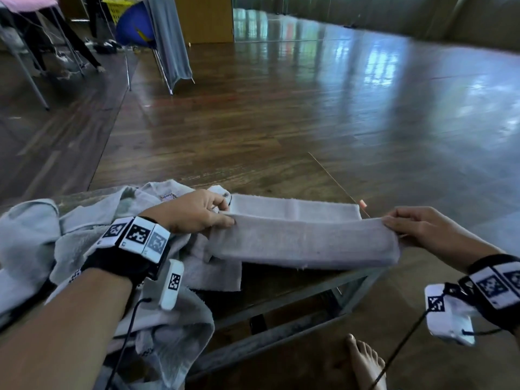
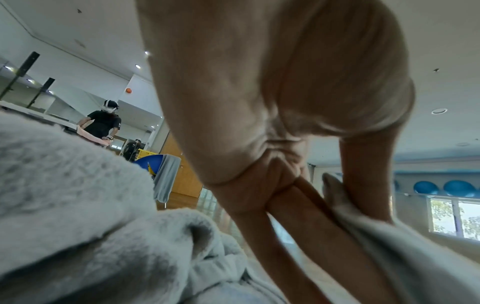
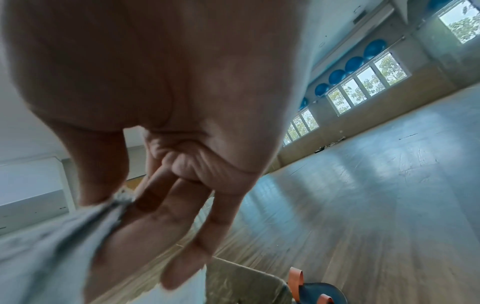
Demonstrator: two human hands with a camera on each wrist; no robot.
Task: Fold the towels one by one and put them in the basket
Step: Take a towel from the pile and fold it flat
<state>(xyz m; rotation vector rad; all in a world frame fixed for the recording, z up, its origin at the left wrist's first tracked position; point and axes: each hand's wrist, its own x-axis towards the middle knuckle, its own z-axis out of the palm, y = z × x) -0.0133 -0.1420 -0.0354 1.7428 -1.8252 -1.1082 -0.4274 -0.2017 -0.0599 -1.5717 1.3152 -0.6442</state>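
A: Where is the towel point(image 1: 304, 235) right now?

B: Stretched between both hands over the table point(image 1: 281, 280), with its long axis running left to right. The near layer is lifted, and a far layer lies flat on the tabletop behind it.

A: And the grips?

B: The left hand point(image 1: 197, 211) pinches the left end, thumb on the near side and fingers curled over the fold. The left wrist view shows cloth caught between thumb and fingers point(image 2: 306, 207). The right hand point(image 1: 425, 229) pinches the right end, which sits past the table's right edge, and the right wrist view has the towel's corner nipped between thumb and fingers point(image 3: 161, 207).

A: Which hand is nearer the middle?

B: Neither. Each is at its own end, and the towel spans the gap evenly between them.

A: So what does the next fold turn on?

B: I'd judge that it's the long axis. The strip is narrow from near to far and long from left to right, so the ends would have to meet, one hand carrying its end sideways to the other.

A: Anything in the way?

B: The heap of loose grey towels point(image 1: 33, 243) lies on the left of the table, touching the left hand's end. I can't see the task's basket in these views.
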